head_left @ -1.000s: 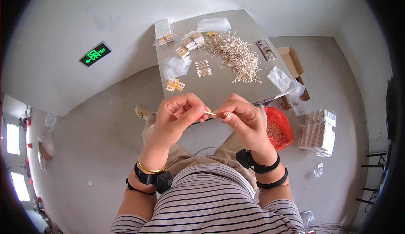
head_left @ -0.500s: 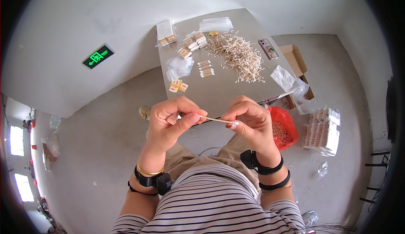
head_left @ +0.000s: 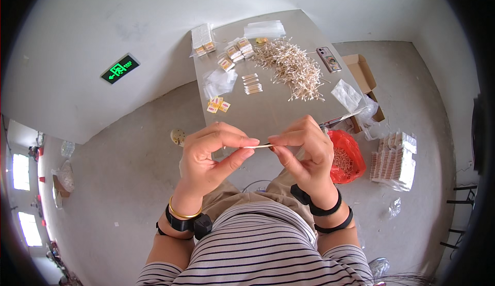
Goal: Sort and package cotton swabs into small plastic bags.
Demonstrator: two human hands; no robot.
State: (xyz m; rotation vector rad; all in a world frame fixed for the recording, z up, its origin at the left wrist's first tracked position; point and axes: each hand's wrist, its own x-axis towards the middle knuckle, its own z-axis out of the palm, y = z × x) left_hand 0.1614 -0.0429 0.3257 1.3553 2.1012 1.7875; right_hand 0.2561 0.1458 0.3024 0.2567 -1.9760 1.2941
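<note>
Between my two hands, in front of the table's near edge, one cotton swab lies nearly level. My left hand pinches its left end between thumb and fingers. The right end is pinched in my right hand, whose fingertips cover that tip. Farther off, a large loose heap of cotton swabs spreads over the metal table. Left of the heap sits a small row of swabs. Yellow-and-white cards and clear plastic bags lie at the table's left edge.
Filled small packs and a bundle of packs stand at the back left. A phone rests at the right edge. On the floor are a red bag, an open carton and stacked packs.
The swab has turned from slanting down rightward to almost level. Both hands have shifted their finger grip, the thumbs now lower, and less of the swab shows between them.
</note>
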